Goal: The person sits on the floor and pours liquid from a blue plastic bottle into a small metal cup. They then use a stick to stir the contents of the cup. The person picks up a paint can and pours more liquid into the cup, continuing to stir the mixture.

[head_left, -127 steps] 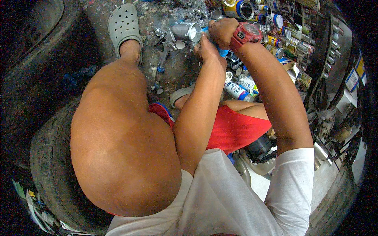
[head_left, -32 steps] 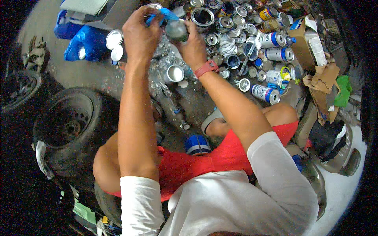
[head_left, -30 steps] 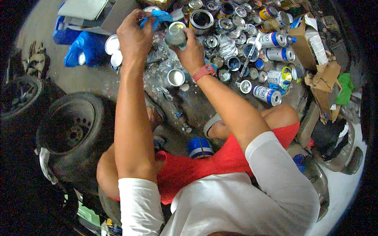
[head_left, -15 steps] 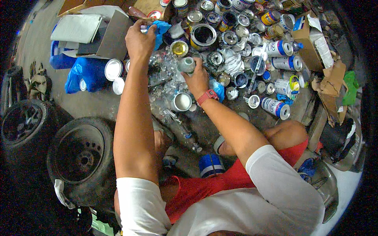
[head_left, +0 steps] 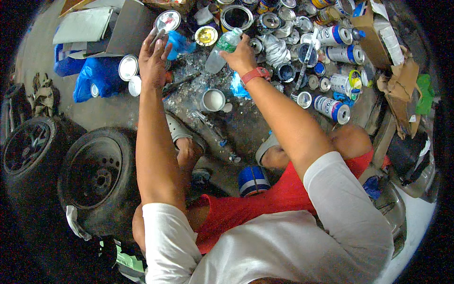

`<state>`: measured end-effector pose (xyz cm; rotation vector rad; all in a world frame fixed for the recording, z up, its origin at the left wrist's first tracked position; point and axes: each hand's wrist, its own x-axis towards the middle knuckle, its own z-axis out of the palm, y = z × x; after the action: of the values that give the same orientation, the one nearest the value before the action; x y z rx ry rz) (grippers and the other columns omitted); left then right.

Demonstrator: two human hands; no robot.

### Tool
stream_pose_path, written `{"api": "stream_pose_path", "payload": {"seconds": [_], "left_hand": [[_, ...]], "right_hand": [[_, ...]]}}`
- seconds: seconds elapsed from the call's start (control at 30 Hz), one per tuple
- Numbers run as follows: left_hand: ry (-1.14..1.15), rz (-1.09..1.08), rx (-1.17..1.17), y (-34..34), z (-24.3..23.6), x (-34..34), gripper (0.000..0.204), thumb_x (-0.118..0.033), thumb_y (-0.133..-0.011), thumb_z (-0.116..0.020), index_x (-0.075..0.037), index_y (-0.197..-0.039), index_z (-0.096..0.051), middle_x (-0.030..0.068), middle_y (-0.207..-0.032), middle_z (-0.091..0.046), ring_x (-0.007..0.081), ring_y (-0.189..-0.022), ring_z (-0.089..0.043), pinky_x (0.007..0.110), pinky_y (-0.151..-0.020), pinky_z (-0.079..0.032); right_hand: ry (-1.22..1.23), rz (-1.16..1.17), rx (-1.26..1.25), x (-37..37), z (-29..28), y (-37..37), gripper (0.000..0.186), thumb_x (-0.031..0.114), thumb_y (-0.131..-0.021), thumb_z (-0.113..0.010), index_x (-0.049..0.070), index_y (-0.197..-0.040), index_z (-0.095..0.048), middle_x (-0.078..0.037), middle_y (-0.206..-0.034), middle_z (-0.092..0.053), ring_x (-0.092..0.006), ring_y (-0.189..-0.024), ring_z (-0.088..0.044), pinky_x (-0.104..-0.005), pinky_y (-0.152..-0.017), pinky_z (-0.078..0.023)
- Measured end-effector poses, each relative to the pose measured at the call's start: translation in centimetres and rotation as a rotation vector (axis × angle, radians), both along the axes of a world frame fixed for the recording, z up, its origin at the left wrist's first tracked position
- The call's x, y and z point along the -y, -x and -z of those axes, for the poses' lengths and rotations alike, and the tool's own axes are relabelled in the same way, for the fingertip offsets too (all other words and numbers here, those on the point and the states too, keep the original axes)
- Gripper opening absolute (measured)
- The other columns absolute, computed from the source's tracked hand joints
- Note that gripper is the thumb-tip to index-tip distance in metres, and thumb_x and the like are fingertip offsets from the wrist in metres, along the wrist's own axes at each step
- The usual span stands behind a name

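My right hand (head_left: 241,56), wearing a red wristwatch, is closed around a clear plastic bottle (head_left: 216,61) with a green band. The bottle is tilted, its neck end toward the far side. My left hand (head_left: 155,59) is further left, fingers spread, just short of a round paint-smeared tin lid (head_left: 168,21). Something small and grey shows by its fingertips, too unclear to name. Crumpled blue plastic (head_left: 179,45) lies right beside that hand. Nearer to me stands a small tin (head_left: 213,100) with white contents. Beyond the bottle is a tin with yellow paint (head_left: 206,35).
Many paint tins crowd the far right, with a large open tin (head_left: 236,18) among them. Cardboard boxes (head_left: 130,28) stand far left and right. A blue bag (head_left: 97,78) lies left, above a tyre (head_left: 97,170). A blue-and-white tin (head_left: 253,181) sits between my legs.
My left hand has opened away from the blue plastic, which now lies lower beside it. The bottle in my right hand has tipped from end-on to lengthwise. The whole view has shifted slightly.
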<state>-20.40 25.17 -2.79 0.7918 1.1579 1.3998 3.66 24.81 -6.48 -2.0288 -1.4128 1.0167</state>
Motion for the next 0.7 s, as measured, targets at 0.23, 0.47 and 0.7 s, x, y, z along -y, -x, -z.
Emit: {"api": "stream_pose_path", "payload": {"seconds": [0.23, 0.47, 0.7], "left_hand": [[0.26, -0.458, -0.082, -1.6, 5.6, 9.9, 0.045, -0.011, -0.09, -0.067, 0.004, -0.129, -0.051, 0.0178, -0.124, -0.06, 0.0274, -0.113, -0.061, 0.035, -0.089, -0.053], [1.058, -0.221, -0.505, -6.4, 16.5, 23.8, 0.082, -0.019, -0.07, -0.075, 0.011, -0.136, -0.037, 0.018, -0.124, -0.056, 0.0279, -0.103, -0.058, 0.037, -0.092, -0.046], [0.685, 0.056, -0.616, -3.1, 25.1, 25.5, 0.072, -0.022, -0.071, -0.082, 0.01, -0.125, -0.048, 0.0157, -0.111, -0.064, 0.0242, -0.096, -0.06, 0.038, -0.083, -0.05]], "right_hand": [[-0.008, -0.016, -0.022, 2.3, -3.7, -7.6, 0.101, 0.045, -0.073, -0.083, -0.005, -0.143, -0.03, -0.027, -0.129, -0.057, -0.0306, -0.115, -0.061, -0.0389, -0.099, -0.048], [-0.444, -0.093, -0.688, 1.6, -21.1, -21.1, 0.025, 0.011, -0.091, -0.069, 0.009, -0.106, -0.049, 0.004, -0.081, -0.058, -0.0035, -0.064, -0.054, -0.0176, -0.052, -0.044], [-0.578, 0.367, -0.174, 13.1, -27.1, -35.7, 0.038, 0.019, -0.093, -0.067, 0.004, -0.125, -0.054, -0.008, -0.1, -0.068, -0.0166, -0.09, -0.065, -0.0294, -0.08, -0.054]]}}
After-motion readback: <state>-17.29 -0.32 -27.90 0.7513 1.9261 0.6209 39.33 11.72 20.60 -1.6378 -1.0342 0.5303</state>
